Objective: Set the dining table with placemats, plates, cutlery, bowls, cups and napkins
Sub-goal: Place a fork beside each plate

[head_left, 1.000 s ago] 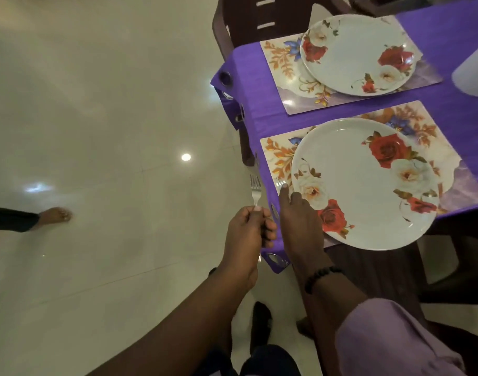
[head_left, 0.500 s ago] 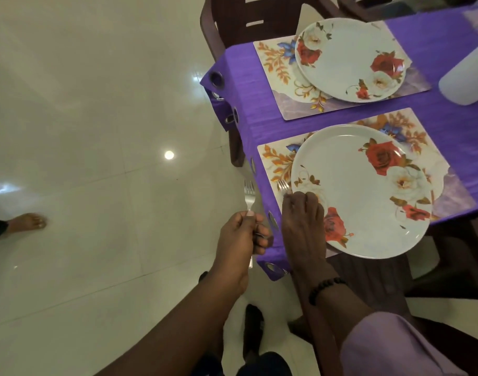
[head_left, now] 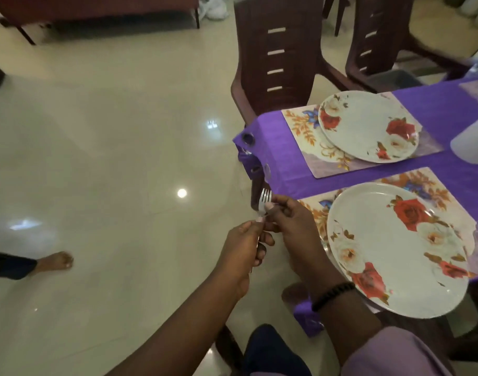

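Observation:
A metal fork (head_left: 265, 201) stands tines-up beside the table's left edge. My left hand (head_left: 243, 245) grips its handle low down, and my right hand (head_left: 292, 226) pinches it just below the tines. To the right, a white plate with red roses (head_left: 395, 248) lies on a floral placemat (head_left: 433, 188) on the purple tablecloth (head_left: 286, 164). A second rose plate (head_left: 368, 126) rests on another placemat (head_left: 300, 131) farther away. A fork laid beside the near plate is hidden behind my right hand.
Two dark brown plastic chairs (head_left: 278, 58) stand at the far end of the table. A white container (head_left: 473, 142) sits at the right edge. Another person's bare foot (head_left: 56, 263) is on the glossy tiled floor at the left.
My right hand has left the placemat beside the near plate and moved left onto the fork held in my left hand. The view has tilted up, showing the chairs.

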